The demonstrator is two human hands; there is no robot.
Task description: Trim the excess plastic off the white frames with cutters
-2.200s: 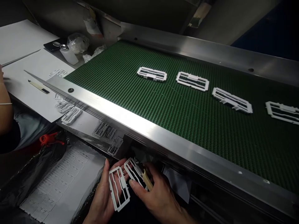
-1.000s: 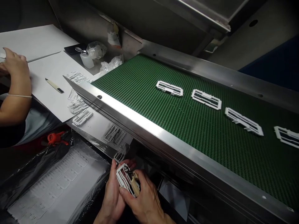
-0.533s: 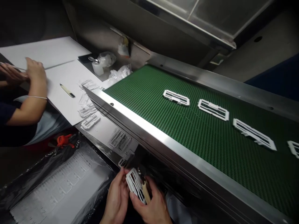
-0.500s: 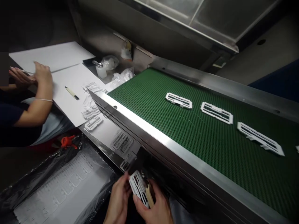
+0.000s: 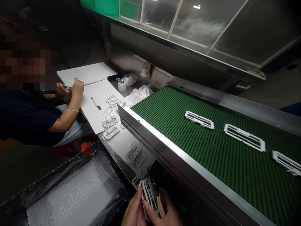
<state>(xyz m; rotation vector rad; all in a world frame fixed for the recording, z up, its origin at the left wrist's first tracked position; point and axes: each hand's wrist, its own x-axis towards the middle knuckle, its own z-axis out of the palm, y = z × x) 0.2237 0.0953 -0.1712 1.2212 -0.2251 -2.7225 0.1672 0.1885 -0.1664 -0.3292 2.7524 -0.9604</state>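
Note:
At the bottom edge, my left hand [image 5: 133, 213] and my right hand [image 5: 164, 215] together grip a small stack of white plastic frames [image 5: 148, 196], held on edge. My right hand also holds a cream-handled tool [image 5: 160, 205] against the frames. Both hands sit just below the steel rail [image 5: 164, 147] of the green conveyor belt [image 5: 211, 147], and only their fingers show. On the belt lie three more white frames, one at the left [image 5: 199, 119], one in the middle [image 5: 244, 137] and one cut off at the right edge [image 5: 287, 161].
A tray of white frames wrapped in black plastic film [image 5: 77, 191] lies at lower left. Loose frames [image 5: 135, 154] rest on the steel ledge. Another person [image 5: 35, 116] works at white sheets [image 5: 98, 100] beside a cutter [image 5: 96, 103], a small bottle [image 5: 121, 85] and red pliers [image 5: 85, 147].
The view has tilted up and right, so my hands have dropped to the bottom edge. The two frames I held apart are now pressed into one stack. The belt frames appear further right.

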